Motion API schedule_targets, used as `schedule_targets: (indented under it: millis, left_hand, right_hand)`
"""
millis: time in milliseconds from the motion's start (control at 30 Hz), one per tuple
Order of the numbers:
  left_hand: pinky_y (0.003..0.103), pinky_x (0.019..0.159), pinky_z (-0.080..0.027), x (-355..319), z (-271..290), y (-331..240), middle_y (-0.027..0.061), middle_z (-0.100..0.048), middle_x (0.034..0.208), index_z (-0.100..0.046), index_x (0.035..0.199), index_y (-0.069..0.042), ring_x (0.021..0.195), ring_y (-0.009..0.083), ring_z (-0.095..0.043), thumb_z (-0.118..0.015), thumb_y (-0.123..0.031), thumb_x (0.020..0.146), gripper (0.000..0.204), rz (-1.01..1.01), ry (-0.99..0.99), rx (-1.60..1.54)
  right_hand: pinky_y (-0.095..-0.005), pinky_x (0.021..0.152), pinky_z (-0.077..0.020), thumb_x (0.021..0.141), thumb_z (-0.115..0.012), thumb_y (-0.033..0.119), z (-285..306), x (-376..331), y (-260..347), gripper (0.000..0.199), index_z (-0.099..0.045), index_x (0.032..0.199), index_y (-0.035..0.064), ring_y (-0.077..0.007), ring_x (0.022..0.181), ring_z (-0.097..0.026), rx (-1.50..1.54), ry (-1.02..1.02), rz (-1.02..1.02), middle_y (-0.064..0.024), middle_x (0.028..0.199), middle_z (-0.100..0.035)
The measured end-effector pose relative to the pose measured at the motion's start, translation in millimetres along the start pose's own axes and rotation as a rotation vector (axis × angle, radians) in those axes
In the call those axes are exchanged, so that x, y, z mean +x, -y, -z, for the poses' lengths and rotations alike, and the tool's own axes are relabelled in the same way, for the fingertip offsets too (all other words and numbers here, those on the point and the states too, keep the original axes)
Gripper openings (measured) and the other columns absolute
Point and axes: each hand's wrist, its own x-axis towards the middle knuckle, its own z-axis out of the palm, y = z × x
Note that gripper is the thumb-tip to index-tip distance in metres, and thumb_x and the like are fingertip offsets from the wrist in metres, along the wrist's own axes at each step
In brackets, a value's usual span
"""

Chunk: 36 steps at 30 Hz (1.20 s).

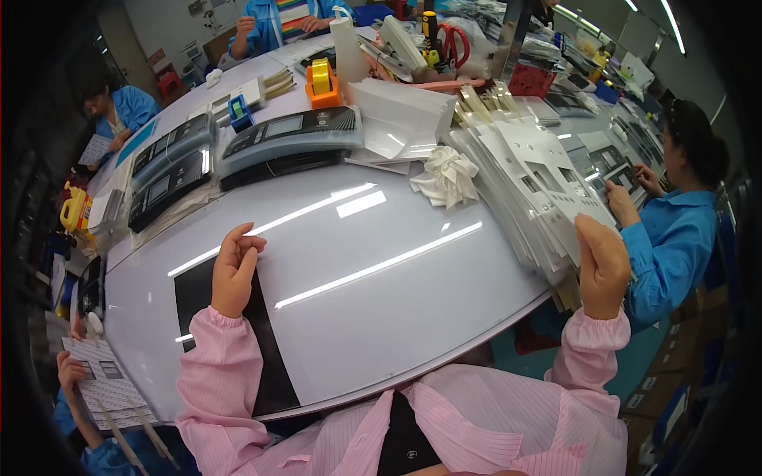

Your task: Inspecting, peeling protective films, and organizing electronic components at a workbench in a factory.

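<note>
My left hand [236, 268] rests on a glossy white tabletop [381, 301], beside a black rectangular patch [266, 349]. Its fingers are curled against the thumb, and I cannot tell whether anything thin is pinched between them. My right hand [601, 266] is at the table's right edge. It grips the near corner of a white sheet with cut-out windows [548, 178], the top one of a fanned stack of such sheets [508, 214]. Both forearms are in pink striped sleeves.
A crumpled white cloth [446, 176] lies behind the middle of the table. Grey-blue device housings [290, 139] and black panels [167, 186] line the far left, with an orange tape dispenser [323, 83] behind. A person in blue [675, 230] works at the right, others at the far and left sides.
</note>
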Motion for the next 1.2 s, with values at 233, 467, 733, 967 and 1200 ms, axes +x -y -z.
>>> schedule_targets:
  millis: [233,467,733,967,1200]
  left_hand:
    - [0.029,0.099,-0.039,-1,2,0,0.0059,-0.062,0.110,-0.047,0.139,-0.004,0.105,0.0144,-0.055,-0.049,-0.002,0.097,0.042,0.025,-0.002,0.021]
    - [0.026,0.095,-0.043,1,0,2,0.0059,-0.063,0.110,-0.048,0.138,-0.003,0.101,0.0119,-0.057,-0.048,0.000,0.098,0.040,-0.009,-0.016,0.031]
    - [0.035,0.100,-0.044,14,-26,-27,0.0111,-0.064,0.124,-0.056,0.133,-0.007,0.116,0.0245,-0.060,-0.061,-0.005,0.090,0.043,-0.169,-0.018,0.386]
    - [0.042,0.103,-0.045,106,-139,-45,0.0149,-0.055,0.135,-0.055,0.131,-0.005,0.123,0.0346,-0.053,-0.064,0.003,0.076,0.057,-0.689,0.170,0.764]
    - [0.040,0.092,-0.051,170,-183,-28,0.0129,-0.065,0.112,-0.062,0.117,-0.004,0.105,0.0311,-0.063,-0.062,0.005,0.078,0.039,-0.704,0.183,0.883]
  right_hand:
    - [-0.0460,0.099,-0.0457,0.090,-0.065,0.001,-7,-20,-2,0.015,-0.072,0.103,0.0044,-0.0315,0.109,-0.066,0.122,0.271,-0.041,-0.0106,0.108,-0.073]
    - [-0.0479,0.105,-0.0415,0.089,-0.069,0.010,3,-23,-8,0.019,-0.071,0.108,0.0066,-0.0323,0.117,-0.063,-0.022,0.185,0.025,-0.0108,0.118,-0.070]
    - [-0.0551,0.112,-0.0293,0.085,-0.072,0.019,-26,-36,73,0.042,-0.063,0.125,0.0088,-0.0362,0.131,-0.051,0.347,0.267,0.191,-0.0168,0.138,-0.055]
    - [-0.0522,0.108,-0.0359,0.080,-0.076,0.014,-93,-45,117,0.041,-0.066,0.120,0.0107,-0.0329,0.125,-0.055,0.596,0.518,0.262,-0.0153,0.135,-0.057]
    - [-0.0452,0.097,-0.0477,0.083,-0.074,0.012,-97,-47,112,0.029,-0.069,0.111,0.0063,-0.0337,0.109,-0.062,0.786,0.534,0.119,-0.0142,0.122,-0.064]
